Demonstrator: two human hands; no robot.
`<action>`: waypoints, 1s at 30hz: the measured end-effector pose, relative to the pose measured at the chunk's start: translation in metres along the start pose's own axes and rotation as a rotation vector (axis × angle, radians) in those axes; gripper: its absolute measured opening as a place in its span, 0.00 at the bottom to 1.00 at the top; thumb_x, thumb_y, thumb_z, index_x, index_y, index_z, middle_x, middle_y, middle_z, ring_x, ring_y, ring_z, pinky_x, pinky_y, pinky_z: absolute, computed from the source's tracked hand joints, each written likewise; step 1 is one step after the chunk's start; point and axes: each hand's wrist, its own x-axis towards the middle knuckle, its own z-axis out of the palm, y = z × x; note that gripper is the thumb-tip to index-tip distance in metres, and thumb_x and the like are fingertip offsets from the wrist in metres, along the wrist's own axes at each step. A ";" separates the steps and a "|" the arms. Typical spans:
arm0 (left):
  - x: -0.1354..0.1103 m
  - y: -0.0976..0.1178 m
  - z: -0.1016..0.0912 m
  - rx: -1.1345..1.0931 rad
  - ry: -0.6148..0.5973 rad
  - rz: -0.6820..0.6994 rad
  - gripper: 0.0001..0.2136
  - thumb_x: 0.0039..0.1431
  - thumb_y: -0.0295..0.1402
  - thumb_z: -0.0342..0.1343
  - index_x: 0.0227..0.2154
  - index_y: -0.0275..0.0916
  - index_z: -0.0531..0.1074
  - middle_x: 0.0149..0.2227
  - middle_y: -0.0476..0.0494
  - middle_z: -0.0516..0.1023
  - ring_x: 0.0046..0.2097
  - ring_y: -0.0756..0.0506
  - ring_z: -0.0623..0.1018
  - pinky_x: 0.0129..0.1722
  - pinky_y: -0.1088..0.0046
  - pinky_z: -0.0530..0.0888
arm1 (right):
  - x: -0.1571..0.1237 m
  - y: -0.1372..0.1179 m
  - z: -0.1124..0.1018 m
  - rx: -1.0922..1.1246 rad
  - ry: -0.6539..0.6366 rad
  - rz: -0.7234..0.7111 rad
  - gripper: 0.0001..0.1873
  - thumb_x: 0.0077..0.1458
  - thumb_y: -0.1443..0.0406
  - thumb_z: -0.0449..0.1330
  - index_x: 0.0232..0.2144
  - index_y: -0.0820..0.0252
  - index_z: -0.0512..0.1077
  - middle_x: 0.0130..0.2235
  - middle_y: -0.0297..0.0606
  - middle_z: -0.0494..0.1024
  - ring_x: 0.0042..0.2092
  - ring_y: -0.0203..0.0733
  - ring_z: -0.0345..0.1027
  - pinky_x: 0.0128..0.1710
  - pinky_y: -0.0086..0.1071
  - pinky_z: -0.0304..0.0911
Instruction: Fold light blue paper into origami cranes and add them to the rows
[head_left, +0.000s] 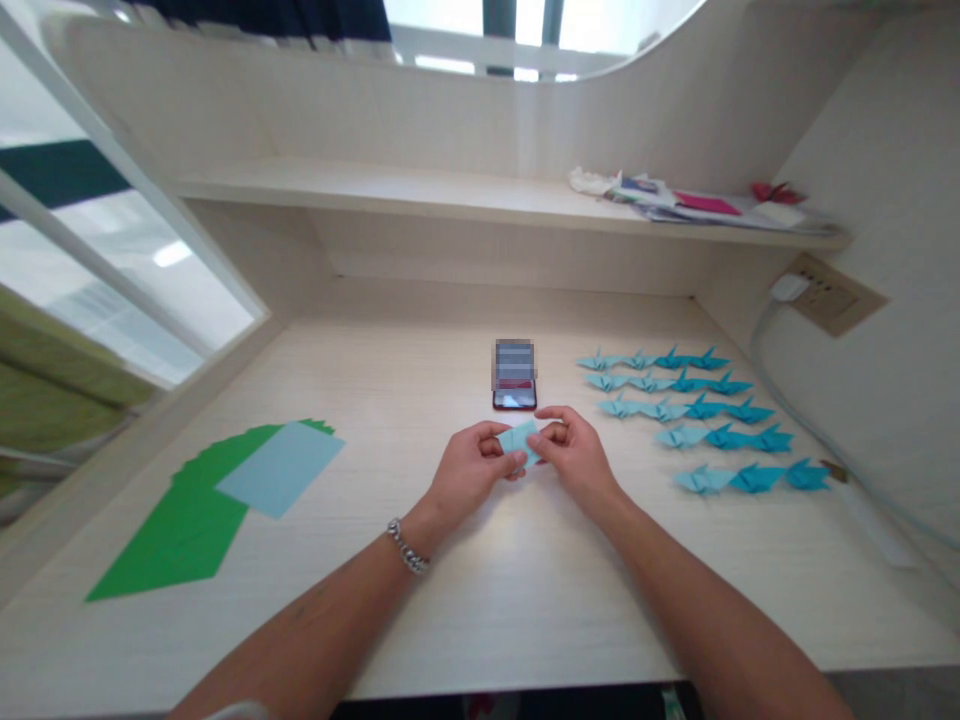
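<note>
Both hands pinch a small light-blue folded paper (520, 441) just above the bench (480, 580): left hand (469, 470) and right hand (574, 455) each grasping one side, near a phone (514, 380).

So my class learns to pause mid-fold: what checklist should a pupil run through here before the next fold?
1. The left hand and right hand both pinch the paper: ok.
2. The paper's edges line up: cannot tell, fingers cover them.
3. The phone lies just beyond the hands, screen up: ok.
4. The cranes lie in rows, apart from the hands: ok.
5. The spare sheets lie on the desk at left: ok.
</note>
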 end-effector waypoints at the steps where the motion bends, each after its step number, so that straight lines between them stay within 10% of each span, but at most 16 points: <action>1: 0.000 0.000 0.000 0.020 0.000 0.006 0.17 0.41 0.31 0.67 0.35 0.32 0.70 0.24 0.45 0.77 0.25 0.49 0.76 0.28 0.72 0.73 | 0.000 0.000 0.000 0.004 -0.019 0.013 0.24 0.39 0.59 0.68 0.39 0.58 0.66 0.24 0.29 0.73 0.26 0.37 0.67 0.29 0.31 0.63; 30: 0.005 -0.002 -0.013 0.170 0.181 0.267 0.13 0.53 0.33 0.56 0.42 0.37 0.71 0.31 0.45 0.78 0.31 0.49 0.75 0.34 0.72 0.71 | 0.006 0.004 -0.006 -0.100 -0.035 0.134 0.17 0.39 0.55 0.67 0.25 0.62 0.72 0.22 0.33 0.72 0.23 0.34 0.63 0.21 0.26 0.57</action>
